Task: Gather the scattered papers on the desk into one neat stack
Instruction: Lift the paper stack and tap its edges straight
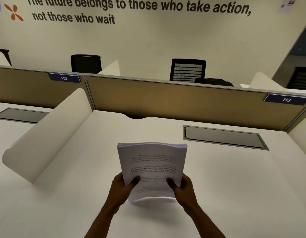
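Observation:
A thick stack of white printed papers (152, 165) stands tilted above the white desk (234, 186), with its printed text upside down to me. My left hand (122, 188) grips the stack's lower left side, thumb on the top sheet. My right hand (182, 187) grips the lower right side the same way. The sheets bow slightly and their top edges are nearly even. No loose sheets lie on the desk in view.
A metal cable flap (224, 137) is set into the desk at the right rear. A white curved divider (51, 136) stands at the left. A tan partition (174, 102) with tags 112 and 113 closes the back. Black chairs stand beyond it.

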